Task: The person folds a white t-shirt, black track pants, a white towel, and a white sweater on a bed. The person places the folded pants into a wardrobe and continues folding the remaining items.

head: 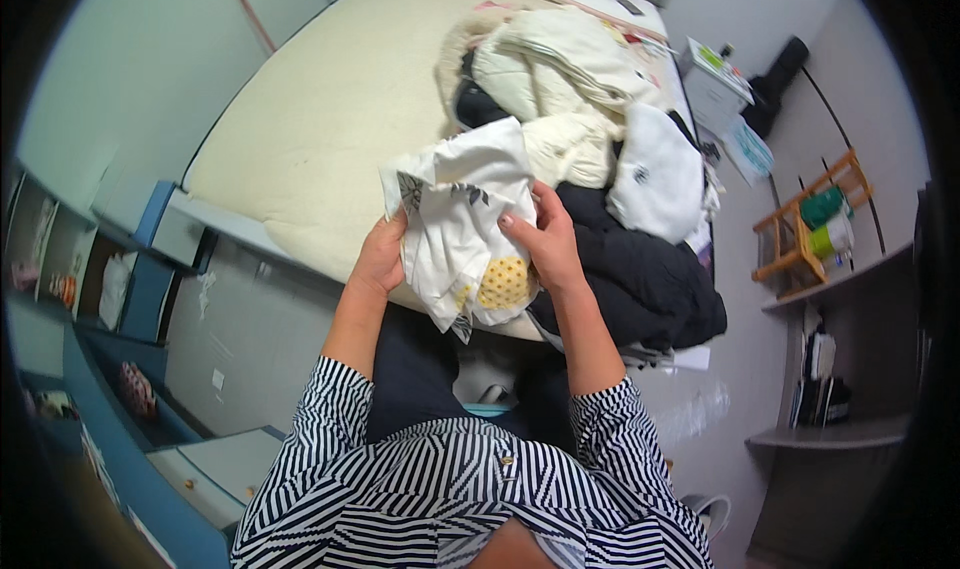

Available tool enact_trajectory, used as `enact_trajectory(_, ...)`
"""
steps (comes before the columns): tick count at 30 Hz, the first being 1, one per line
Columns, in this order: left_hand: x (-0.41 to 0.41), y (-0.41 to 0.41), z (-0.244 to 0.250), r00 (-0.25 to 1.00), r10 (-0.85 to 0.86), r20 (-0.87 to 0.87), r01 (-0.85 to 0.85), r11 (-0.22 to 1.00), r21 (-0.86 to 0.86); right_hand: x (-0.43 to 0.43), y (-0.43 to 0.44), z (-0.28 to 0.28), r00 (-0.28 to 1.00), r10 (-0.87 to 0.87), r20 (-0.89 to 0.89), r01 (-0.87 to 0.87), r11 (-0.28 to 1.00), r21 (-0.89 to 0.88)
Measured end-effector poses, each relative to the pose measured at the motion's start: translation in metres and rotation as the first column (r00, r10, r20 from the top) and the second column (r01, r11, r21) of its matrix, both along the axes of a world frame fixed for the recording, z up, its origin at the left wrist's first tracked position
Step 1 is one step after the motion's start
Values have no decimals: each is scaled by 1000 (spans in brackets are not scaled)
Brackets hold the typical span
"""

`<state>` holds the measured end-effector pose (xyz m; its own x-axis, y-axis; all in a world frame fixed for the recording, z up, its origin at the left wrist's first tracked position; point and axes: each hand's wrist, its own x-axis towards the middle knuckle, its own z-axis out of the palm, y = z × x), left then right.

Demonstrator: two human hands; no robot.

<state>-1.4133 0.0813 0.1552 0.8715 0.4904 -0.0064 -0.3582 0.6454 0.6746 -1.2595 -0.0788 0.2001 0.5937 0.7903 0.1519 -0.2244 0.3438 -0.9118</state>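
Observation:
Between my two hands, above the near edge of the bed, is a crumpled white cloth (461, 212) with dark leaf prints and a yellow dotted patch at its lower right. My left hand (381, 255) grips its left side, the fingers mostly hidden behind the fabric. On the other side my right hand (551, 239) holds the cloth with the thumb on top. Just past my right hand lies a black padded garment (637, 284), and a white fleece piece with a small dark emblem (660, 175) rests against it.
The bed's cream mattress (315, 103) stretches away to the left. Cream bedding or clothing (562, 58) is heaped at its right side. Blue-and-grey cabinets (112, 359) stand at left. At right are a white nightstand (712, 85), a wooden rack (814, 231) and dark shelves (832, 441).

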Motion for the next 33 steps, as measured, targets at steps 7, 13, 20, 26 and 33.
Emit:
enact_trajectory(7,-51,107,-98,845,241,-478,-372,907,-200,18,120,-118,698,47,714,478,713,-514)
enact_trajectory(13,-86,105,-161,557,470,-685,-531,835,141,-8,105,-157,495,111,862,530,748,-401)
enact_trajectory(20,-22,29,-96,263,951,-162,416,40,909,-26,132,-137,401,400,824,544,620,-565)
enact_trajectory(26,-48,77,-161,158,844,-512,183,485,855,-29,130,-154,426,489,761,505,569,-649)
enact_trajectory(33,-95,90,-180,774,304,-556,-542,771,-334,-35,123,-165,432,356,829,563,611,-556)
